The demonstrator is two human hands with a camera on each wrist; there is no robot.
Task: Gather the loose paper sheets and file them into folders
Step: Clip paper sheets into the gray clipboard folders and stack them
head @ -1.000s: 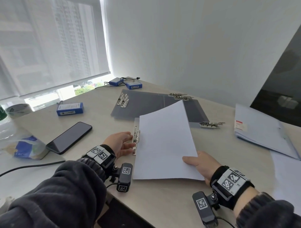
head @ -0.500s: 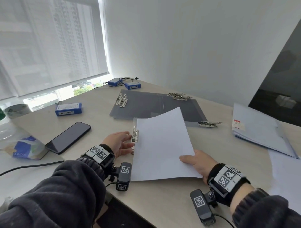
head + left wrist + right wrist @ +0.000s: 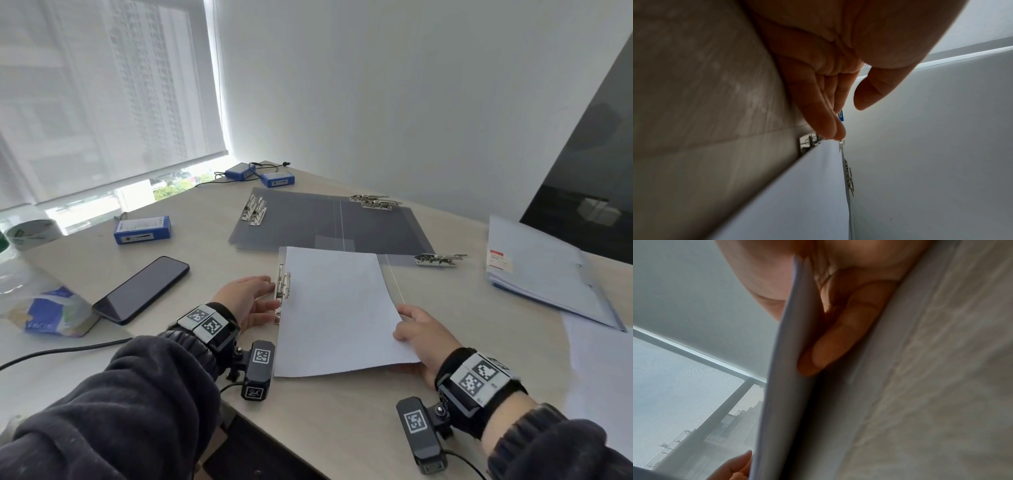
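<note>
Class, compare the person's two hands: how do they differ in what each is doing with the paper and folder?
The left hand lies open, fingertips at the folder's metal clip; the right hand pinches the paper stack at its right edge. The left touches no paper; the right has fingers under it. Both wear wrist cameras.

We see matt white paper (image 3: pixel 337 308), smooth and uncreased, lying on a translucent grey plastic folder (image 3: pixel 385 259) with a bright, shiny metal clip (image 3: pixel 283 286) along its left edge. Two more folders (image 3: pixel 325 224) behind look like the same smoky plastic with a slight sheen. The surface (image 3: pixel 342 411) is pale wood-grain laminate, matt. The phone (image 3: pixel 142 289) has a glossy black glass face. Our sleeves (image 3: pixel 113 404) are dark, soft knitted cloth.
</note>
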